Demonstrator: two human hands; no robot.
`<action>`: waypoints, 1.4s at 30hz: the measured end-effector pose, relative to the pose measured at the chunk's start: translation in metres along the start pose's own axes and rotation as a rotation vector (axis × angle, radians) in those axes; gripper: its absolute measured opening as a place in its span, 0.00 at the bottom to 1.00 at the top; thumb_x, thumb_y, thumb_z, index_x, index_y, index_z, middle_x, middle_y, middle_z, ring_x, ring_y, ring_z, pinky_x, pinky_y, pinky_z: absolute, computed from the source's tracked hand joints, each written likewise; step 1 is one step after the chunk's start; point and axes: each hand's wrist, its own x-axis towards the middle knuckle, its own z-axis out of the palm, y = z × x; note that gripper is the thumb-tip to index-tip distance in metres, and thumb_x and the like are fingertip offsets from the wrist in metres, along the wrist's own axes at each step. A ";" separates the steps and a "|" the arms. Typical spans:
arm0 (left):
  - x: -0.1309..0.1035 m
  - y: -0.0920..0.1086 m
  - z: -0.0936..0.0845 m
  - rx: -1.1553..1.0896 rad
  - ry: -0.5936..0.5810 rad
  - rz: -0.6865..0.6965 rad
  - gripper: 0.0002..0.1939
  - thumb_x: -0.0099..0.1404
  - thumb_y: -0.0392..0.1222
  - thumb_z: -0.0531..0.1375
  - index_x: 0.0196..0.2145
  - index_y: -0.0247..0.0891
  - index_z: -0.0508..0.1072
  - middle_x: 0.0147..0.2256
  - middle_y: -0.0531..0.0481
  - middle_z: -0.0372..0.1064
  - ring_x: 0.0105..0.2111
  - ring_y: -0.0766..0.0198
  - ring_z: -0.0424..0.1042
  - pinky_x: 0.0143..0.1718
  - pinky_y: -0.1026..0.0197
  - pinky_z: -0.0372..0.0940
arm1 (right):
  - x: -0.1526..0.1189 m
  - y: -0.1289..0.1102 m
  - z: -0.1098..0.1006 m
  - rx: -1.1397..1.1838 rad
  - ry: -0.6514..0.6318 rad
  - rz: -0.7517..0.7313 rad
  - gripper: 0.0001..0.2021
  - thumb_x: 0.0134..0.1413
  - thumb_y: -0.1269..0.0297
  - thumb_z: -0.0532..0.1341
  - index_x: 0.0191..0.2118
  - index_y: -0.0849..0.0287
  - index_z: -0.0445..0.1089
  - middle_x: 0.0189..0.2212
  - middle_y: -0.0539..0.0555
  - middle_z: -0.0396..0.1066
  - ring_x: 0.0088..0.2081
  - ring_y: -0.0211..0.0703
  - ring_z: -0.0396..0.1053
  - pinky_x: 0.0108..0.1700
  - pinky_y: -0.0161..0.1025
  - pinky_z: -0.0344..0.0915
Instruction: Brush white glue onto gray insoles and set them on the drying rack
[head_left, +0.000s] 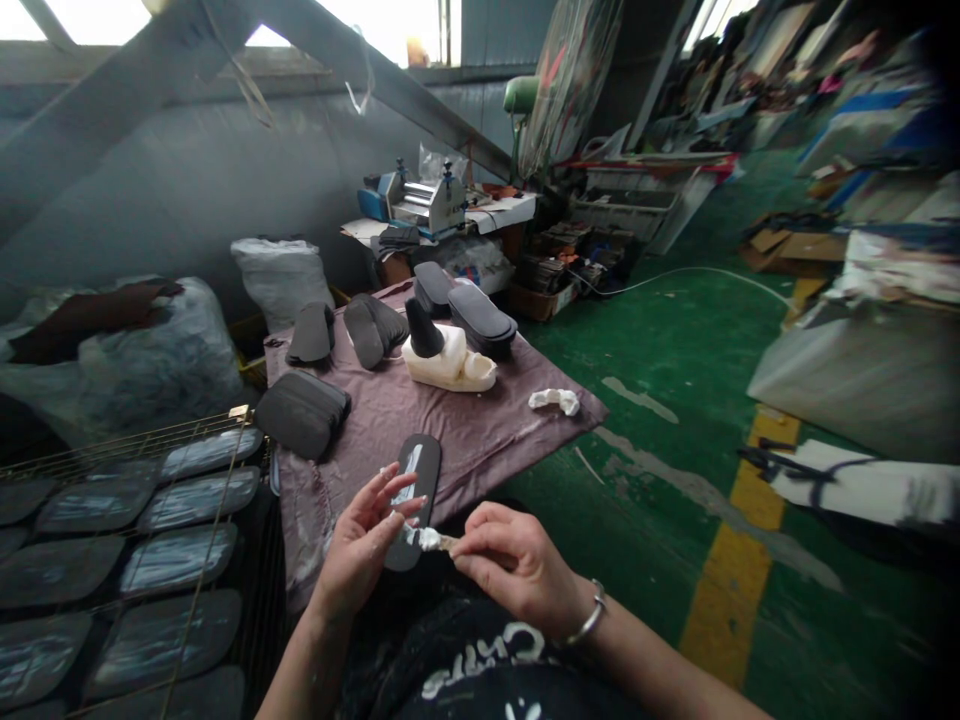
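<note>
My right hand, wearing a metal bangle, pinches the pale handle of a small brush-like tool thickly coated in white paste. Its coated end points left, toward my left hand. That hand is open with the fingers apart and white smears on the fingertips; the thumb is close to the tool's tip, and I cannot tell whether they touch. Beneath both hands lies a dark grey insole-shaped piece with a white streak on top, partly hidden by my fingers. Beyond it stands a white plastic container with a black cone on it.
Stacks of dark insole pieces sit on the cloth-covered table. A crumpled white lump is near its right corner. At left, a wire rack bears several coated pieces. A roller machine stands behind; green floor extends right.
</note>
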 end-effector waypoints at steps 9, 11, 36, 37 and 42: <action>0.000 -0.004 0.004 -0.039 0.044 0.002 0.27 0.58 0.37 0.61 0.55 0.45 0.61 0.55 0.40 0.61 0.49 0.50 0.67 0.45 0.55 0.64 | -0.002 0.005 0.002 0.017 0.029 -0.034 0.06 0.52 0.69 0.61 0.35 0.61 0.74 0.31 0.54 0.65 0.30 0.37 0.66 0.32 0.33 0.65; 0.000 -0.007 0.003 -0.056 0.046 0.015 0.27 0.58 0.37 0.61 0.55 0.44 0.61 0.55 0.40 0.61 0.49 0.50 0.67 0.45 0.55 0.64 | -0.002 0.005 0.003 0.042 0.013 -0.019 0.06 0.51 0.69 0.62 0.36 0.61 0.74 0.33 0.55 0.65 0.31 0.38 0.67 0.33 0.33 0.66; -0.003 -0.016 0.003 -0.018 0.099 0.082 0.24 0.59 0.38 0.60 0.53 0.45 0.63 0.53 0.42 0.62 0.49 0.53 0.68 0.48 0.53 0.63 | -0.004 0.014 0.022 0.527 0.139 0.503 0.18 0.53 0.53 0.60 0.40 0.66 0.71 0.21 0.52 0.69 0.19 0.33 0.66 0.22 0.28 0.61; -0.003 -0.016 0.003 -0.015 0.104 0.083 0.24 0.59 0.38 0.60 0.53 0.45 0.63 0.53 0.42 0.63 0.48 0.53 0.68 0.48 0.53 0.63 | -0.004 0.014 0.022 0.522 0.133 0.505 0.18 0.53 0.53 0.60 0.39 0.66 0.71 0.21 0.52 0.69 0.19 0.33 0.65 0.22 0.28 0.61; -0.005 -0.018 0.005 0.007 0.139 0.085 0.24 0.58 0.38 0.61 0.53 0.46 0.63 0.52 0.43 0.63 0.49 0.54 0.68 0.49 0.54 0.63 | -0.005 0.018 0.023 0.517 0.146 0.516 0.18 0.53 0.53 0.60 0.39 0.66 0.71 0.21 0.52 0.69 0.18 0.33 0.65 0.21 0.28 0.61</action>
